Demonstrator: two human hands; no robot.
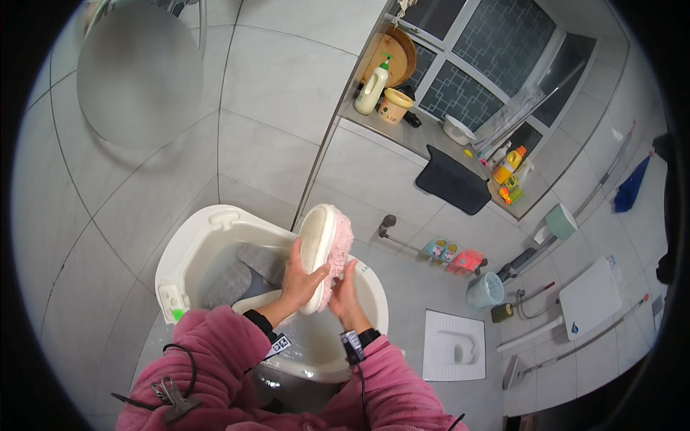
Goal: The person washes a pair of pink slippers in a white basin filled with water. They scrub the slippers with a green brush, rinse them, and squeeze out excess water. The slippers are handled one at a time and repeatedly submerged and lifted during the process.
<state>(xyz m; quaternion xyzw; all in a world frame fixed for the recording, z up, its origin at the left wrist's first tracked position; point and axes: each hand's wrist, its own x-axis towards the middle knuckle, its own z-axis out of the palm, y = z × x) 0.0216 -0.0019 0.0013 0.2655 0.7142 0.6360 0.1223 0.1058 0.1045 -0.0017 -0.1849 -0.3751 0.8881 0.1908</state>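
Observation:
My left hand point(298, 281) grips a pink fluffy slipper point(341, 241) by its white sole, which faces left. The slipper is tilted up on its side above a white plastic tub point(185, 226). From the other side, my right hand point(346, 296) holds the slipper low on its fluffy upper; some of its fingers are hidden behind the fluff. A pair of grey slippers point(228, 286) lies in the water at the left part of the tub. Both my wrists wear black bands with small tags.
On the sill stand a pump bottle point(372, 90), a small bucket point(395, 106) and several cleaning bottles point(509, 164). Slippers point(467, 261) hang on a wall rack. A bin point(486, 290) and a squat toilet point(454, 346) are to the right. A round mirror point(140, 77) hangs at upper left.

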